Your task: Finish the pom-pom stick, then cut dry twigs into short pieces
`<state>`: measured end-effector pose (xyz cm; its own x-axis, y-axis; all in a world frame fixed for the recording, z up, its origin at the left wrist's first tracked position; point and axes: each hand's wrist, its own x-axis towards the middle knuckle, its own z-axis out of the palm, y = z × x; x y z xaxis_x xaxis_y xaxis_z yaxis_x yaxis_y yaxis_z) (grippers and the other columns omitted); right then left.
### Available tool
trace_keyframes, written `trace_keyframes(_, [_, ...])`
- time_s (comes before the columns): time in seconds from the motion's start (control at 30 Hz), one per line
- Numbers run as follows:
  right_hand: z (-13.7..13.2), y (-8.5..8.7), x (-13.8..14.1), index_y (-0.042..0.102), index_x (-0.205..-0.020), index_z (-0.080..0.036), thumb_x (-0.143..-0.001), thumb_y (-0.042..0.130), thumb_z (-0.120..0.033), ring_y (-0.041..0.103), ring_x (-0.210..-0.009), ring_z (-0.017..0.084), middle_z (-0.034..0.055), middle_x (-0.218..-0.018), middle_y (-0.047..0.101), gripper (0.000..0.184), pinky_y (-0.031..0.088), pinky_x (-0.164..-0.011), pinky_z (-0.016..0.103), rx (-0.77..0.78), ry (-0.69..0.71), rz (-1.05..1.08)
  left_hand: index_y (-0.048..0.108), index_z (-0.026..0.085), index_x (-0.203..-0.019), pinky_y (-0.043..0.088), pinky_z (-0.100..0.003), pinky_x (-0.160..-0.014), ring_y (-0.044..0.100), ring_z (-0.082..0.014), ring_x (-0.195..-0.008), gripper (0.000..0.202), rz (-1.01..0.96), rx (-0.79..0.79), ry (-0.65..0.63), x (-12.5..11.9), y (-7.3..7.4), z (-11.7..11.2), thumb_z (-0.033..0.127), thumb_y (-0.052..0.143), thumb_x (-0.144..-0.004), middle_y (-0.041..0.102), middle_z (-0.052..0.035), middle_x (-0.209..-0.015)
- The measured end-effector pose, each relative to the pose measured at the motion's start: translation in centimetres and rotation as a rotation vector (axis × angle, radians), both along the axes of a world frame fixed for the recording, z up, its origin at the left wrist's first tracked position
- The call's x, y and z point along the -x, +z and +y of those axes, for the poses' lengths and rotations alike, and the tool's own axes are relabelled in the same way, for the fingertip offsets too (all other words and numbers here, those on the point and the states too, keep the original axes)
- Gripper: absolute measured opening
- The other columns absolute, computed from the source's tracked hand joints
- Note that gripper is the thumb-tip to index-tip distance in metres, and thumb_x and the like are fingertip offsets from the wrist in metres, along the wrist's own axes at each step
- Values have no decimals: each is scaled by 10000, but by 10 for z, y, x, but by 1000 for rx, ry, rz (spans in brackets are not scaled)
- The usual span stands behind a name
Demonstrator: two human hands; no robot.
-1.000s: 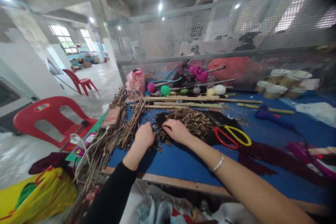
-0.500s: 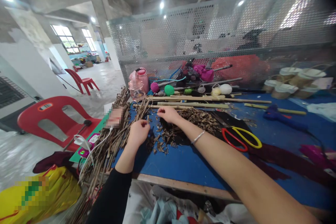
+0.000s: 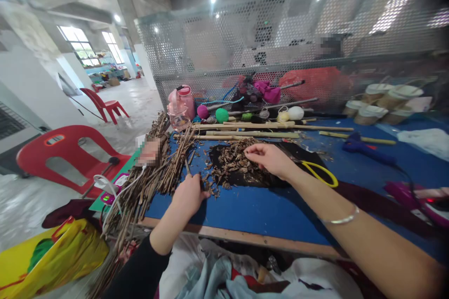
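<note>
My left hand is closed around a thin dry stem, whose end sticks up above the fingers. Just left of it lies a bunch of dry brown stems on the blue table. My right hand hovers over a heap of crumpled dry leaves, thumb and fingers pinched together. Whatever is between those fingertips is too small to make out. Under the heap spreads a black cloth. Scissors with a yellow handle lie beyond my right wrist, partly covered by the arm.
Bamboo sticks lie across the table's back, before yarn balls and a pink jug. A blue glue gun and paper cups stand right. A long stem bundle hangs over the left edge near a red chair.
My right hand has moved right, from the left edge of the leaf heap to over it. My left hand has dropped lower, toward the table's front edge, still gripping a stem.
</note>
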<state>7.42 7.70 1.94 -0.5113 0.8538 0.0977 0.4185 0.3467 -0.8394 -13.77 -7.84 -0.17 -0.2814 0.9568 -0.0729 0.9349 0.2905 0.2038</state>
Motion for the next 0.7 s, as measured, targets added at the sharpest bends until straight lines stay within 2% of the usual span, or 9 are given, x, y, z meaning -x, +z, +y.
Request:
trace_keyframes(0.1, [-16, -10, -32, 651, -774, -175, -716, 598, -428, 499, -533, 109, -9, -630, 609, 265, 385, -515, 221, -54, -24, -38, 634, 133, -937, 435, -286, -800, 615, -224, -920, 169, -30, -32, -36, -3, -7, 4, 229, 585, -807, 644, -120, -942])
trace_keyframes(0.2, [-41, -20, -58, 644, -742, -188, -747, 579, -421, 553, -623, 135, 3, -685, 643, 241, 427, -593, 226, -46, -16, -54, 659, 143, -877, 440, -278, -767, 616, -203, -854, 137, -82, -124, -48, -2, -6, 15, 217, 554, -827, 663, -98, -879])
trace_keyframes(0.27, [-59, -29, -69, 637, -751, -196, -758, 560, -434, 561, -623, 144, 7, -690, 643, 250, 437, -583, 230, -1, -39, -45, 666, 149, -880, 444, -277, -749, 612, -191, -813, 147, -124, -225, -76, -5, -4, 26, 230, 555, -828, 670, -87, -865])
trace_keyframes(0.37, [-79, -42, -78, 632, -761, -200, -750, 550, -457, 563, -611, 156, 13, -685, 635, 270, 453, -569, 244, 57, -103, -9, 670, 152, -917, 450, -277, -773, 610, -185, -824, 161, -195, -357, -164, -19, -6, 49, 230, 569, -818, 681, -79, -888])
trace_keyframes(0.47, [-88, -50, -78, 634, -764, -200, -734, 555, -464, 573, -622, 166, 23, -694, 642, 276, 470, -584, 260, 97, -159, 40, 681, 164, -925, 455, -276, -808, 614, -189, -870, 166, -254, -340, -265, -32, -11, 74, 223, 573, -814, 688, -73, -913])
trace_keyframes(0.53, [-90, -52, -78, 634, -760, -200, -725, 560, -458, 579, -626, 167, 24, -689, 644, 271, 474, -585, 259, 117, -181, 72, 660, 165, -1011, 459, -273, -823, 615, -186, -895, 230, -297, -342, -302, -33, -10, 84, 244, 581, -811, 680, -75, -964])
trace_keyframes(0.63, [-91, -52, -79, 633, -748, -198, -713, 571, -429, 585, -636, 161, 20, -693, 648, 242, 474, -590, 247, 125, -175, 97, 590, 155, -1145, 459, -273, -835, 616, -177, -894, 332, -305, -408, -234, -20, -3, 80, 259, 549, -832, 657, -86, -1022])
trace_keyframes(0.7, [-91, -52, -79, 639, -750, -195, -709, 572, -418, 581, -625, 157, 17, -688, 647, 235, 470, -583, 245, 127, -160, 80, 591, 142, -1133, 455, -296, -839, 616, -192, -887, 323, -242, -364, -173, -9, 2, 65, 264, 526, -841, 657, -96, -977])
